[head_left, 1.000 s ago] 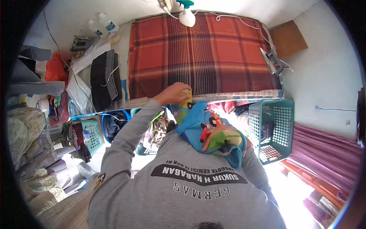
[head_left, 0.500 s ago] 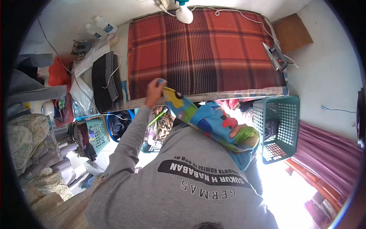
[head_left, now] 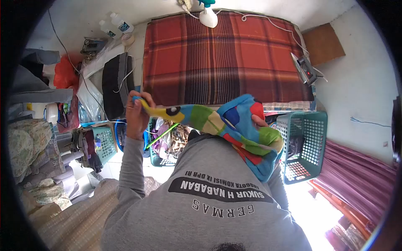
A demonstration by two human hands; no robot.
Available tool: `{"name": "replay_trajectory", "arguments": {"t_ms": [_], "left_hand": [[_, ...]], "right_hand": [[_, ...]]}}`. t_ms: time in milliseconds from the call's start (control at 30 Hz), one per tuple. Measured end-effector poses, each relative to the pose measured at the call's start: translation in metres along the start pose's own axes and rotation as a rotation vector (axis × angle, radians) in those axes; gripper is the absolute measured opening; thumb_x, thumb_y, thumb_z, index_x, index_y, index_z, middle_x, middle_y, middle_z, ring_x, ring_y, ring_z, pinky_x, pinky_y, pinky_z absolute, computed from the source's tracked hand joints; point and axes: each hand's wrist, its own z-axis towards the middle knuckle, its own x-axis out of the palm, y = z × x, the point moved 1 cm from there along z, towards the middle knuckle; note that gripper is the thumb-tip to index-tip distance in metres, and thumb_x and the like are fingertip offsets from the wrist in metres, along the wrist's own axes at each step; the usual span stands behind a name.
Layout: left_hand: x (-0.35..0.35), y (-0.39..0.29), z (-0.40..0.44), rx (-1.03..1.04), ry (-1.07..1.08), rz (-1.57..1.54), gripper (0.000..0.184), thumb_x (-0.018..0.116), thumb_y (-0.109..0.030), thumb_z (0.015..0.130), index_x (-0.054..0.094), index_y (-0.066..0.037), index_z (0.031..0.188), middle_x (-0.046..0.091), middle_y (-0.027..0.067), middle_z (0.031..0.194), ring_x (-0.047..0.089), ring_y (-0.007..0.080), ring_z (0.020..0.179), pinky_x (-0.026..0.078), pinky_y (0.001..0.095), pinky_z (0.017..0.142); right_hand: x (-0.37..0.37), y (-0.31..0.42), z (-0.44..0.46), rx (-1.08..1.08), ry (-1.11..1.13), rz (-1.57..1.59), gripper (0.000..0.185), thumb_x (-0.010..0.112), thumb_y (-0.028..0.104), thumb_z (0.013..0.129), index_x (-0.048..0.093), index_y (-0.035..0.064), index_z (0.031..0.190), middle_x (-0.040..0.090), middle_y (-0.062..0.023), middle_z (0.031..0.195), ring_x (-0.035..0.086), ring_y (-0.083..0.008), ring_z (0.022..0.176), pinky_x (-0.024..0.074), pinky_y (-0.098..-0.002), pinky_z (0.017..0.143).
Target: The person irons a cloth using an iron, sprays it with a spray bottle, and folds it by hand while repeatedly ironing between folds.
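Pinching yellow end of colorful cloth (head_left: 205, 118) w/ L hand (head_left: 138, 112), approx. 9–10 o'clock; fingers bent, clamped on fabric, blue tip poking out by fingertips. Under bunched end of same cloth at 3 o'clock, R hand (head_left: 259, 121), mostly covered; only a bit of it visible at cloth edge, so can't tell if clamped or open. Hands well apart, w/ cloth strung btwn, from L hand across front of gray shirt (head_left: 217, 188), bunched at 3–4 o'clock, hanging down there in blue, green & red folds.

Beyond, at 12, plaid blanket (head_left: 217, 58) spread flat; w/ white spray bottle (head_left: 208, 19) at its far edge, also 12. At 2, iron (head_left: 307, 72) on blanket's edge, red light on, w/ white cord. At 10, black & gray cloth (head_left: 115, 85). At 11, 2 white bottles (head_left: 121, 24). At 3, near R hand, green basket (head_left: 303, 146). At 4, purple curtain (head_left: 360, 171). Just below L hand, green stick (head_left: 163, 136), slanted.
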Motion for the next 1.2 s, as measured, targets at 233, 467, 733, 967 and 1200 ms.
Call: {"name": "replay_trajectory", "arguments": {"t_ms": [233, 467, 733, 967, 1200], "left_hand": [[0.103, 0.037, 0.006, -0.438, 0.511, 0.122, 0.032, 0.094, -0.024, 0.079, 0.075, -0.003, 0.094, 0.071, 0.0088, 0.098, 0.071, 0.0184, 0.093, 0.057, 0.0344, 0.086], [0.132, 0.108, 0.038, -0.451, 0.743, -0.038, 0.038, 0.101, -0.034, 0.066, 0.084, -0.009, 0.089, 0.052, 0.0157, 0.161, 0.047, 0.0315, 0.150, 0.026, 0.0464, 0.128], [0.113, 0.108, 0.054, -0.657, 0.854, 0.065, 0.035, 0.102, -0.029, 0.065, 0.082, -0.007, 0.083, 0.071, 0.0120, 0.117, 0.065, 0.0261, 0.118, 0.042, 0.0421, 0.116], [0.133, 0.072, 0.042, -0.260, 0.733, 0.373, 0.027, 0.098, -0.021, 0.075, 0.079, -0.003, 0.080, 0.074, 0.0051, 0.089, 0.069, 0.0148, 0.081, 0.057, 0.0365, 0.097], [0.135, -0.025, 0.068, 0.179, 0.360, 0.307, 0.029, 0.093, -0.023, 0.083, 0.080, 0.000, 0.095, 0.078, 0.0067, 0.093, 0.069, 0.0124, 0.079, 0.057, 0.0276, 0.076]], "right_hand": [[-0.021, 0.027, 0.053, 0.627, -0.124, 0.061, 0.047, 0.059, 0.020, 0.109, 0.051, -0.0064, 0.148, 0.068, -0.0235, 0.134, 0.069, -0.0355, 0.124, 0.0612, -0.0440, 0.103], [0.011, 0.011, 0.076, 0.328, 0.031, -0.941, 0.033, 0.075, 0.007, 0.097, 0.072, -0.0015, 0.129, 0.072, -0.0091, 0.126, 0.067, -0.0169, 0.119, 0.0554, -0.0270, 0.102], [0.014, 0.024, 0.061, 0.172, 0.421, -0.850, 0.027, 0.063, 0.010, 0.102, 0.078, -0.0036, 0.120, 0.074, -0.0135, 0.124, 0.069, -0.0199, 0.112, 0.0547, -0.0296, 0.098], [0.012, 0.045, 0.057, 0.021, 0.514, -0.717, 0.044, 0.078, 0.035, 0.092, 0.077, -0.0037, 0.112, 0.074, -0.0170, 0.119, 0.070, -0.0243, 0.109, 0.0544, -0.0343, 0.101], [0.036, 0.116, 0.051, -0.179, 0.634, -1.734, 0.023, 0.066, 0.015, 0.088, 0.072, -0.0050, 0.097, 0.073, -0.0184, 0.098, 0.072, -0.0307, 0.095, 0.0552, -0.0390, 0.087]]}}
